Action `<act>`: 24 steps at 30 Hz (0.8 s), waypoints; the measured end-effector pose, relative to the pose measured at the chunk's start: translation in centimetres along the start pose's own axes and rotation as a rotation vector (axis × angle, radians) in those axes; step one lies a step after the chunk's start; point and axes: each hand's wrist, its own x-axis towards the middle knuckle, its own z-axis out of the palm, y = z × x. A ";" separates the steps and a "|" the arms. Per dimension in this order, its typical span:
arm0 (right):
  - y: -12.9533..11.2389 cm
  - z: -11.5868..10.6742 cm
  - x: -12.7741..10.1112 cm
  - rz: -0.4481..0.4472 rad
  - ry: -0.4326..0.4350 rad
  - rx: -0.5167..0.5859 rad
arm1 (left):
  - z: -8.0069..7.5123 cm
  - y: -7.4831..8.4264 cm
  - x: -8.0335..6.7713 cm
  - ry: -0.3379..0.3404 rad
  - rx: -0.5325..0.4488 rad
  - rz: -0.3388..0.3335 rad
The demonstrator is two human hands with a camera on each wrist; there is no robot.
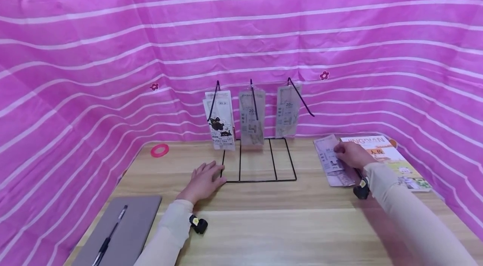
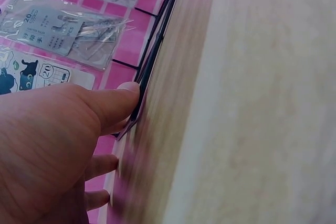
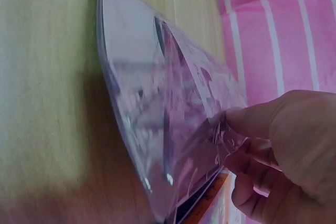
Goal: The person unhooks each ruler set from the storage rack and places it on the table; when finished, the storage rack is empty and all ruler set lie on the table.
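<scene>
On table | right hand (image 1: 352,155) pinches packet (image 1: 333,161) | left hand (image 1: 205,180) flat, touching rack (image 1: 260,161)

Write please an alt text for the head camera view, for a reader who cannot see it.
A person's right hand pinches a clear plastic packet lying on a wooden table, while the left hand rests on the base of a black wire rack. Three packets hang on the rack before a pink striped cloth.

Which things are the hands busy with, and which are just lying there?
Busy with:
left hand on the wire rack
right hand pinching a clear packet
hanging packets

Lying about:
pink tape ring
pen on grey laptop
booklet
</scene>
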 end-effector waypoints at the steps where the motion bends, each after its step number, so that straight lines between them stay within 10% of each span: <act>1: 0.1 -0.1 0.1 0.004 -0.003 -0.011 | -0.1 0.1 0.1 0.001 0.001 0.003; 12: 0.7 0.3 -0.5 0.076 0.090 -0.165 | -0.2 0.3 0.0 0.002 -0.001 0.004; 24: -3.3 1.1 -4.0 0.042 0.306 0.131 | -0.1 0.1 0.0 0.000 -0.001 -0.003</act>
